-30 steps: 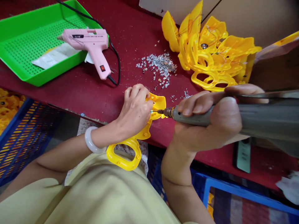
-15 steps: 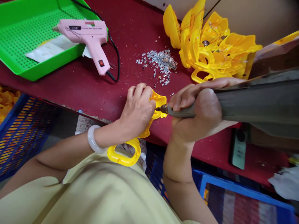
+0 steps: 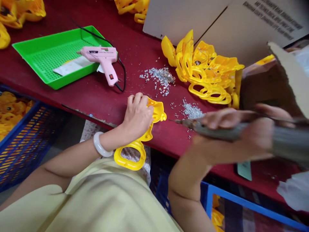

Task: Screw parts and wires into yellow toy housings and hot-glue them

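My left hand is closed on a yellow plastic shell with a looped handle, at the near edge of the red table. The fingers cover part of the shell's hollow. My right hand grips a grey electric screwdriver, blurred by motion. Its thin bit points left toward the shell, with a gap between them. Beyond my hands lie two heaps of small metal parts: round-headed screws and finer silvery pieces, partly behind the screwdriver.
A pink glue gun rests against a green tray. Yellow shells with wires are piled by a large carton. Blue crates with yellow parts stand below the table's edge. An opened cardboard box is at right.
My right hand has drawn the screwdriver back to the right, away from the shell. My left hand still holds the shell. The view has shifted, showing more of the table's far side.
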`<action>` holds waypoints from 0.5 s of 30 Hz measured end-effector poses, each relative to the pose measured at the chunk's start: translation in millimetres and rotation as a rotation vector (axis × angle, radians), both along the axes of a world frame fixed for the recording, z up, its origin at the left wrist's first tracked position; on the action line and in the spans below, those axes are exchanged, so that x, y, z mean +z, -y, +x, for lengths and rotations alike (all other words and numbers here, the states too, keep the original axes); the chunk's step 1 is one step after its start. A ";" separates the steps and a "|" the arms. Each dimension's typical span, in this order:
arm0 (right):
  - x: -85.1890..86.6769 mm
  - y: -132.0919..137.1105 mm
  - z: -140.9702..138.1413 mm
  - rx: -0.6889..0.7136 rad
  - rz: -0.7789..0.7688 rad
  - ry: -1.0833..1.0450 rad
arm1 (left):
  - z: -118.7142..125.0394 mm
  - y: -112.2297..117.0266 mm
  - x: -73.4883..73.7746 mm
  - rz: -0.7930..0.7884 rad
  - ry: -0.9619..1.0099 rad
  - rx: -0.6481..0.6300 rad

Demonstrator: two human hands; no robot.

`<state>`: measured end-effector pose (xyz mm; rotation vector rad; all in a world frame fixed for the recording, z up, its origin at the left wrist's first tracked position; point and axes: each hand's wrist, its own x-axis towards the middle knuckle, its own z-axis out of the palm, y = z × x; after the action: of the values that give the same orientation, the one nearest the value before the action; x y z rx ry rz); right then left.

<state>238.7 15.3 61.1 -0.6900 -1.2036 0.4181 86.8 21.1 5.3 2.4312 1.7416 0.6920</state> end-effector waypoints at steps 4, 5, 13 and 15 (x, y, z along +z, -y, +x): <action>-5.9 23.4 55.1 -0.196 0.025 -0.008 | -15.7 -11.3 11.8 0.078 0.093 -0.008; -11.3 26.8 68.0 -0.287 0.019 -0.010 | -19.6 -17.5 12.3 0.091 0.096 -0.035; -53.5 45.8 128.7 -0.711 -0.093 0.235 | -39.1 -28.1 -0.3 -0.114 -0.112 0.077; -50.0 53.0 126.3 -0.621 -0.260 0.401 | -41.7 -15.4 2.7 -0.110 -0.130 0.129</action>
<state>365.0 -37.7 11.0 -1.3681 -1.2402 -0.0966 45.0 36.4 8.0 2.3553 1.9434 0.4440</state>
